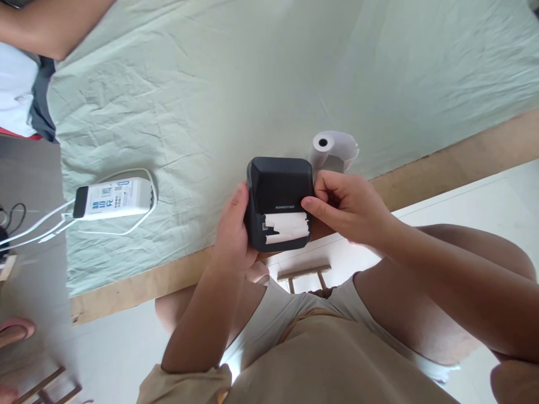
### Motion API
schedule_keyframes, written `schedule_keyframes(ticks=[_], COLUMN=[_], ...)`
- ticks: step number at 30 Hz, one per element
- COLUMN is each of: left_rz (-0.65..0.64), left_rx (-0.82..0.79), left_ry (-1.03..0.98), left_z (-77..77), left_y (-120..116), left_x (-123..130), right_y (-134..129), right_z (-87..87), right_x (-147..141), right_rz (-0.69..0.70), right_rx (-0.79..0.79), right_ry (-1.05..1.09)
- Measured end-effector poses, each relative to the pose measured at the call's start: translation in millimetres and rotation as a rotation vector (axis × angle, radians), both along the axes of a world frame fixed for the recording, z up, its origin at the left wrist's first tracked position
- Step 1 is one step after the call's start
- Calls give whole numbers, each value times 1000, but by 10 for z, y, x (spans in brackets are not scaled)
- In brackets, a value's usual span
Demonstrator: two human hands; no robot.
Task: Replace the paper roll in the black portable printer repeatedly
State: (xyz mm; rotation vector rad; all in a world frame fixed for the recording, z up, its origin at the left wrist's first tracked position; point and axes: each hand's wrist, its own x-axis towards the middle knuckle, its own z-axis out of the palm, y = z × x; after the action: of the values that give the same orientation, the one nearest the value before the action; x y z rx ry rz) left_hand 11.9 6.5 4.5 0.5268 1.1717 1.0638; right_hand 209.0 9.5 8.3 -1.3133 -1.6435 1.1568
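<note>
A black portable label printer [282,182] with pale lettering is held above the table's front edge. Torn white paper [288,225] lies across its lower front, ragged at both ends. My left hand [233,230] grips the printer's left side, thumb along the edge and the other fingers hidden beneath. At the right edge, my right hand [349,205] is closed with its fingers curled and its thumb tip against the printer's face. Just beyond that hand stands a white paper roll [322,151] with a dark core, its loose end curling to the right.
A pale green cloth [202,101] covers the wood-edged table. On the left lies a white power strip [118,199] with white cables. Another person's arm [54,25] reaches in at the upper left. Below the table edge is a wooden stool [305,273].
</note>
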Motion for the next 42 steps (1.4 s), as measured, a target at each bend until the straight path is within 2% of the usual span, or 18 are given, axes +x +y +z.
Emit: schedule_keyframes(ticks=[6,15,17,22,28,32,34,37,39,42], left_rz=[-104,-119,-77,124,100,98,100,103,110,102], left_rx=[86,94,68,-36,-8,-7,-49,-94,-88,-44], left_ry=[8,46,35,-4,-14,-1,32,51,47,50], left_z=[51,86,74,45,93,95,78,51,44,61], left_y=[-36,-41,-34,7,-7,-12,-6,-1,-9,-37], left_x=[-44,-49,-20,43,37,21,13,7,7,6], right_y=[5,30,21,13,62,56,21,-34,-40,19], right_z=[53,94,93,147,263,283,288,291,290,296], right_x=[-24,-18,1,32,12,-5,-13,-44,-80,-141], right_rz=[-38,9,19,60,116,89,3,-201,-265,-199], right_rx=[-143,-160,-152,-177,-206,-85,23,214,311,357], right_ry=[39,7,32,19,-68,-65,-60,53,76,-173])
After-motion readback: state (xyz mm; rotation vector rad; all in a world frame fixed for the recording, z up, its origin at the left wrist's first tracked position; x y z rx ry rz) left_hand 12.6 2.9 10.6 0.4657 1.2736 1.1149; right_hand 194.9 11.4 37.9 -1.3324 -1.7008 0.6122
